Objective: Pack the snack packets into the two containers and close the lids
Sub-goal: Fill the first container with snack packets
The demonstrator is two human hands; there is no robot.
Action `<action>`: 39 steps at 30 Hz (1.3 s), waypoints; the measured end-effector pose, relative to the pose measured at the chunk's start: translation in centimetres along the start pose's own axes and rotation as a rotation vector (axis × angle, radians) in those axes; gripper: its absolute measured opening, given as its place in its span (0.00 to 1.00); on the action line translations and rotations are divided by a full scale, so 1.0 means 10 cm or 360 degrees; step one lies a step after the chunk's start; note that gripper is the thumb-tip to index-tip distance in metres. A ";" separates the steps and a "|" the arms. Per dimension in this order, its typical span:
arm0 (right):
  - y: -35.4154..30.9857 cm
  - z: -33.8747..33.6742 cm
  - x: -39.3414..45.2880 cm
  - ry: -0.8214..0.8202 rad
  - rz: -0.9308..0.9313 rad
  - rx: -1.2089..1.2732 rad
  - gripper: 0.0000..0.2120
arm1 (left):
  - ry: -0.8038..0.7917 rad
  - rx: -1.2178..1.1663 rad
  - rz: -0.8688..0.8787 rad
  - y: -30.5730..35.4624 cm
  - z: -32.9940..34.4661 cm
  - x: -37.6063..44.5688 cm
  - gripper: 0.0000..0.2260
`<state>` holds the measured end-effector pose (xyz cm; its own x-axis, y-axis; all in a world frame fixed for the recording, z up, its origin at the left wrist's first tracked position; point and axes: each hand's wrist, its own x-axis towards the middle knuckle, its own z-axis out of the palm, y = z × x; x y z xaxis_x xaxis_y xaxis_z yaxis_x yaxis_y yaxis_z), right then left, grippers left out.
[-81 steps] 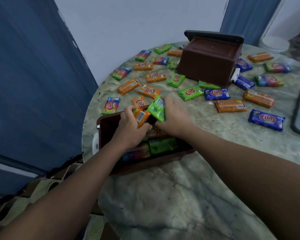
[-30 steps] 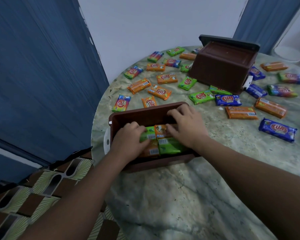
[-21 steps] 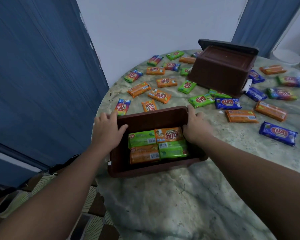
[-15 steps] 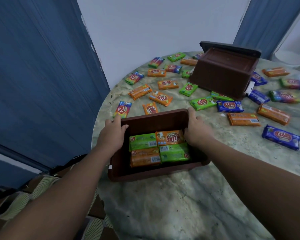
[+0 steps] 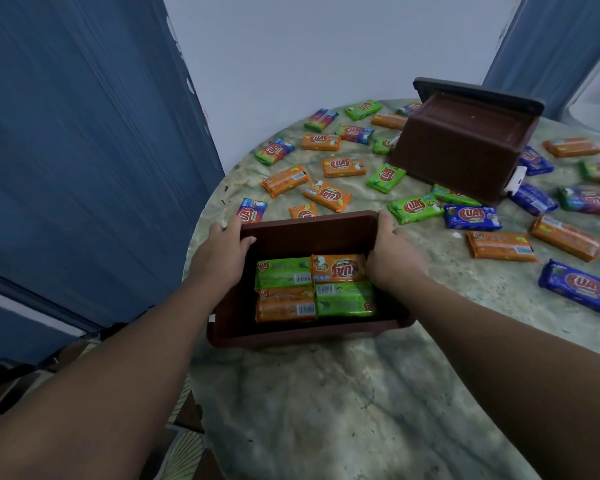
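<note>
Container [image 5: 302, 332] w/ packets [image 5: 314, 287] betw both grips: left hand [image 5: 219, 261], right hand [image 5: 394, 261] clasp side rims.

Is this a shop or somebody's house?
Probably a room in a house: a round marble-look table by a plain wall, blue curtains, and snack packets spread loose, not on shop shelves.

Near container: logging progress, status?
Left hand and right hand grip near container. Four packets showing inside. No lid on. Many packets loose on table.
</note>
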<state>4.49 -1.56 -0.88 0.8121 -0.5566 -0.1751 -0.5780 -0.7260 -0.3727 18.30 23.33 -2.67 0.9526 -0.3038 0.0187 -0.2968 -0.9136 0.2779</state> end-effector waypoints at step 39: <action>-1.38 0.36 1.37 -0.0487 0.0068 -0.0046 0.47 | -0.0653 -0.0244 -0.0436 -0.20 0.36 1.67 0.38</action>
<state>23.90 2.26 -1.43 0.7709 -0.4428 -0.4579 -0.6107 -0.7182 -0.3336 34.56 19.08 -6.33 0.8801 -0.1680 -0.4440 0.0023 -0.9338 0.3579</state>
